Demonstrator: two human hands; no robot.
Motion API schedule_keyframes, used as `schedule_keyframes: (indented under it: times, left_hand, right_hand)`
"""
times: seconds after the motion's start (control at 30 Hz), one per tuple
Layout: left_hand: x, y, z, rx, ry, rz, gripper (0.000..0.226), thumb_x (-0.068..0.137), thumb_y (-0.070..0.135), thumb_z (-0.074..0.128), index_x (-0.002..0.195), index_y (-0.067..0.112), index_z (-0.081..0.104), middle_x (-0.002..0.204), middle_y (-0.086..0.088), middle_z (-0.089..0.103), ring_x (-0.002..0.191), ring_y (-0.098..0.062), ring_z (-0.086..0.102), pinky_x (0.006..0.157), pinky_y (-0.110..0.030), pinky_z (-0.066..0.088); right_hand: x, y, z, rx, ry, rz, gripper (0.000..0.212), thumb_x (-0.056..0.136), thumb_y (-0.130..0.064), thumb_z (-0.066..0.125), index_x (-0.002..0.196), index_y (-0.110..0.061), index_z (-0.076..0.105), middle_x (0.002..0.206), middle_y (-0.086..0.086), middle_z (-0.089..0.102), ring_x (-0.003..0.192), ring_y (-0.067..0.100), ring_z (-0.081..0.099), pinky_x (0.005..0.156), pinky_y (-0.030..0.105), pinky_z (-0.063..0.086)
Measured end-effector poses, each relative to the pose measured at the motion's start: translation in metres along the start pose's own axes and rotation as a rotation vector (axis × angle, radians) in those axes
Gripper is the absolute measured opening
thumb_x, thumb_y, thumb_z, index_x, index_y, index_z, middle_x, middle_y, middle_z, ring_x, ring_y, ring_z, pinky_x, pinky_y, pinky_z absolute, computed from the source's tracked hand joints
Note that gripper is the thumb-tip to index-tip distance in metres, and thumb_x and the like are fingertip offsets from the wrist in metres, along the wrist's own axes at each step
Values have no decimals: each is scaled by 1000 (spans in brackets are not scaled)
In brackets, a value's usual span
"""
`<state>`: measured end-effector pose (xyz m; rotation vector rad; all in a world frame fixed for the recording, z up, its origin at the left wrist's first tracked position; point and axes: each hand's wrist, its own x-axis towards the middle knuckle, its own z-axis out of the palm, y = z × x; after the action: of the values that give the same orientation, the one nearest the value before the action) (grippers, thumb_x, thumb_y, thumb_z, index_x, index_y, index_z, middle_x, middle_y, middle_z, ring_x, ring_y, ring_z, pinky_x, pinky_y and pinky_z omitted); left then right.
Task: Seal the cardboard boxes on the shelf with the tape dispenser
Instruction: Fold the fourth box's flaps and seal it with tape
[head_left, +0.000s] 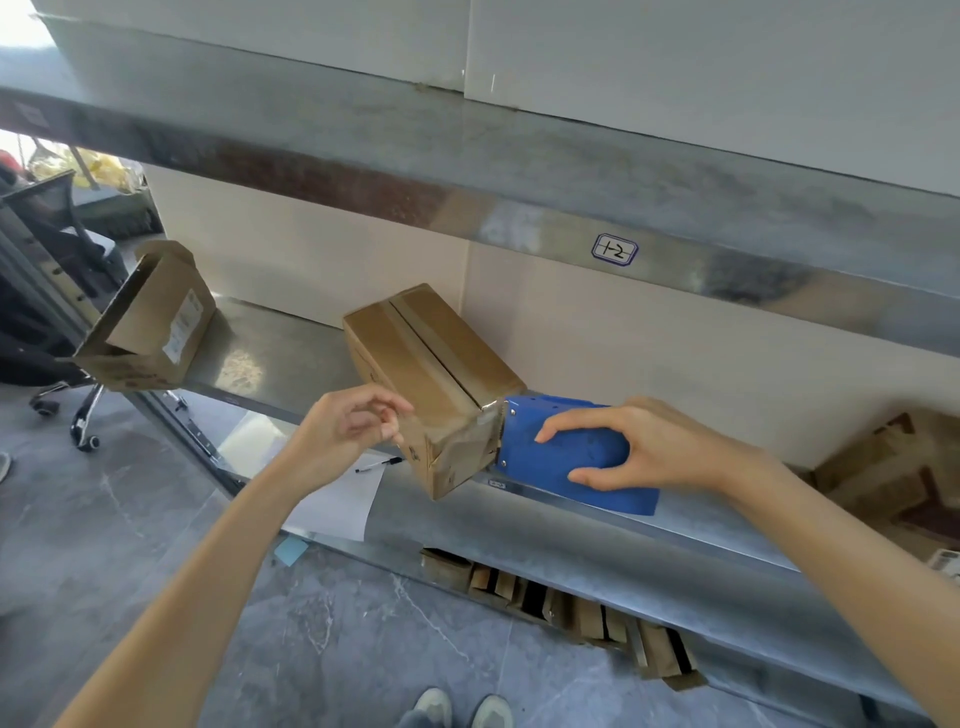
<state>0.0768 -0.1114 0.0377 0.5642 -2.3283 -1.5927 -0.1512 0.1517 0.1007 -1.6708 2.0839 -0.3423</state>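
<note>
By the shelf's (691, 530) front edge the right hand (652, 447) grips the tape dispenser (524, 431) at the box's (441, 358) end, the left hand (343, 431) loose and empty; cutting the tape likely comes next.

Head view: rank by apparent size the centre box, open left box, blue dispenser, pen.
1. Centre box; it sits nearer, so its lead is unsure.
2. Open left box.
3. Blue dispenser, partly under the right hand.
4. Pen.
</note>
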Motion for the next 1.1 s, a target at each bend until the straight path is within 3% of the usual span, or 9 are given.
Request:
schedule_keyframes:
  times: [0.07, 0.1, 0.27, 0.43, 0.57, 0.8, 0.87, 0.97, 1.1]
  left_hand:
    - [-3, -1, 6, -42, -10, -28, 21, 91, 4, 67, 106, 18, 72, 83, 5, 67, 88, -19, 71, 90, -23, 51]
    - [-4, -1, 9, -52, -11, -33, 21, 91, 7, 69, 108, 19, 72, 83, 5, 67, 88, -19, 71, 88, -22, 50]
    - [-2, -6, 17, 21, 63, -16, 31, 87, 2, 72, 112, 20, 70, 80, 3, 68, 79, -17, 73, 81, -14, 48]
    - [1, -11, 23, 68, 118, -13, 34, 87, 0, 71, 113, 22, 70, 80, 5, 65, 73, -12, 71, 73, -9, 46]
    - [4, -20, 28, 110, 146, 6, 38, 87, -1, 71, 116, 23, 70, 80, 3, 65, 71, -6, 69, 76, -7, 45]
    - [6, -37, 49, 131, 270, 107, 52, 86, -7, 68, 118, 34, 66, 92, 3, 63, 76, -16, 68, 80, -13, 50]
    - [4, -39, 54, 128, 307, 137, 51, 88, -8, 66, 121, 31, 66, 97, 6, 59, 76, -14, 67, 79, -13, 51]
    - [3, -41, 56, 130, 353, 151, 51, 87, -6, 69, 121, 32, 64, 116, 6, 47, 73, -8, 64, 76, -9, 50]
    - [1, -43, 60, 200, 390, 236, 50, 87, -6, 69, 123, 27, 63, 133, -4, 40, 75, -8, 63, 77, -5, 47]
  right_hand:
    - [-2, 1, 0, 7, 21, 26, 40, 86, -41, 67, 119, -60, 53, 63, -7, 56, 54, 14, 39, 57, 19, 35]
    - [-3, 2, 0, 17, 25, 36, 39, 86, -40, 68, 118, -59, 55, 60, -6, 52, 53, 14, 38, 56, 18, 34]
    - [-1, 5, 3, -11, -38, 42, 40, 81, -58, 54, 120, -66, 46, 96, 3, 71, 56, 14, 41, 64, 28, 46]
    - [2, 4, 1, -29, -42, 33, 40, 85, -50, 59, 120, -65, 47, 89, 0, 69, 56, 13, 41, 62, 27, 43]
    - [3, 5, 2, -36, -61, 24, 40, 85, -50, 59, 120, -65, 46, 105, -7, 70, 57, 12, 42, 67, 29, 47]
    - [7, 10, 8, -63, -47, 33, 40, 83, -57, 53, 121, -66, 44, 102, -4, 71, 59, 12, 43, 69, 32, 48]
    - [7, 8, 8, -55, -41, 31, 40, 86, -52, 57, 122, -64, 46, 93, -8, 70, 59, 11, 44, 66, 29, 47]
    - [7, 4, 8, -57, -6, 27, 39, 88, -43, 64, 122, -59, 51, 63, -5, 54, 56, 11, 43, 58, 22, 37]
    - [9, 1, 7, -81, 7, 30, 37, 88, -40, 65, 121, -54, 55, 56, -9, 47, 56, 10, 43, 56, 19, 33]
